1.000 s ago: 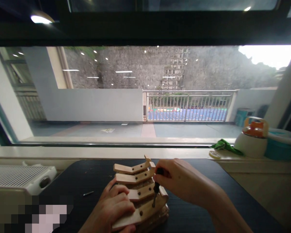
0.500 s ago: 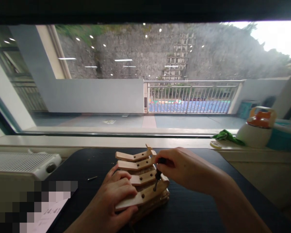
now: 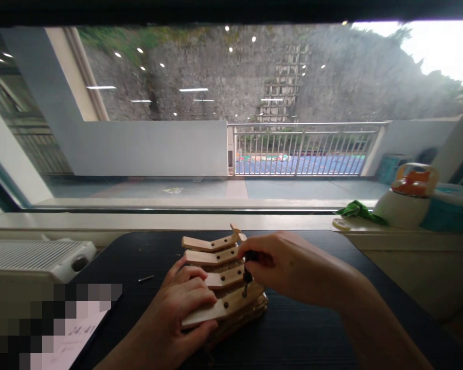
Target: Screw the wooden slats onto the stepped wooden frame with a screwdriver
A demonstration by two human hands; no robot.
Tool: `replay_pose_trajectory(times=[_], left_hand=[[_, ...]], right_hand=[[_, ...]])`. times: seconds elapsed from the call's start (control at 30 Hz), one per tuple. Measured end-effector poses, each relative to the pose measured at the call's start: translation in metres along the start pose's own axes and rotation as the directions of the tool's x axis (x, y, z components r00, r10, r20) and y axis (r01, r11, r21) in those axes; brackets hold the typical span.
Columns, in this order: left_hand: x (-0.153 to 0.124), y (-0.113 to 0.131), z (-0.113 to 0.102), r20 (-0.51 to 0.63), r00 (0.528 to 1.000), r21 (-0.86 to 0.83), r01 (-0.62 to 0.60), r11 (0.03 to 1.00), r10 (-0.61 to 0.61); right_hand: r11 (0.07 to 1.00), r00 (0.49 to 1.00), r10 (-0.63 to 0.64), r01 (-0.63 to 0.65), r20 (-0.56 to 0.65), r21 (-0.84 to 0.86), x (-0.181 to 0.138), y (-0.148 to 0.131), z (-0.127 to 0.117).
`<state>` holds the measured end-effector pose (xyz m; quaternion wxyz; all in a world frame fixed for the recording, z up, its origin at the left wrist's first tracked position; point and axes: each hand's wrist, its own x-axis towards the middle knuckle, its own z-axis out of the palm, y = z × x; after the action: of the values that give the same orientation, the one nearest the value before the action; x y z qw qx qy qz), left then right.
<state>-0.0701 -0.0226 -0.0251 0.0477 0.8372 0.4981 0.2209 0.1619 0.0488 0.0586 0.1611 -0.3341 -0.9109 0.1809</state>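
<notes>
Four bent wooden strips (image 3: 235,302) sit in a row on a dark table (image 3: 304,318), near the middle, on top of something brown and shiny. The left hand (image 3: 187,303) lies over their left ends, with its thumb at the near edge and its fingers on top, pinching the nearest strip. The right hand (image 3: 281,262) has its fingers curled tight around a black-handled screwdriver (image 3: 248,276), and the tip touches the nearest strip, just right of a dark hole. Both hands get in the way a bit: the left one hides the left ends of the near strips, and the right one hides some of the right side. A little metal pin (image 3: 145,279) lies on the table, left of the strips. Far to the left is a white heater (image 3: 34,257) with a dark round knob. Near left, a pale screen (image 3: 77,334) pokes in (most of it is all blurry squares). On the sill (image 3: 177,222), past the table on the right, lie a green cloth (image 3: 358,210) and a yellowish ring (image 3: 341,224). Next to them stands a round white pot (image 3: 401,208) with an orange top and a handle. A blue-green tub (image 3: 443,213) is to its right. The insides of the pot and the tub are hidden. Outside the window there is a metal railing (image 3: 293,151).
</notes>
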Motion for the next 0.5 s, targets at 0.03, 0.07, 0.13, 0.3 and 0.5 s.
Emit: replay_pose_trajectory(times=[0.03,0.07,0.13,0.3,0.5], left_hand=[[0.0000,0.0003,-0.0004,0.000,1.000,-0.002,0.003,1.000,-0.003],[-0.0001,0.0007,-0.0010,0.000,1.000,-0.004,0.004,1.000,-0.004],[-0.0004,0.0014,-0.0022,0.001,1.000,-0.010,0.001,1.000,-0.001],[-0.0007,0.0009,-0.0018,0.014,1.000,0.000,0.013,1.000,-0.013],[-0.0010,-0.0018,0.0011,0.021,1.000,0.003,0.014,1.000,-0.014]], right_hand=[[1.000,1.000,-0.002,0.002,-0.002,-0.002,0.0001,0.0001,-0.0002],[1.000,1.000,-0.001,0.001,-0.005,-0.005,0.0003,0.0005,-0.0003],[1.000,1.000,0.010,-0.010,-0.020,-0.011,0.0010,0.0021,-0.0002],[0.997,0.996,0.049,-0.053,-0.070,-0.051,0.0018,0.0045,0.0011],[0.999,0.997,0.013,-0.015,-0.070,-0.030,-0.0003,0.0022,-0.0016]])
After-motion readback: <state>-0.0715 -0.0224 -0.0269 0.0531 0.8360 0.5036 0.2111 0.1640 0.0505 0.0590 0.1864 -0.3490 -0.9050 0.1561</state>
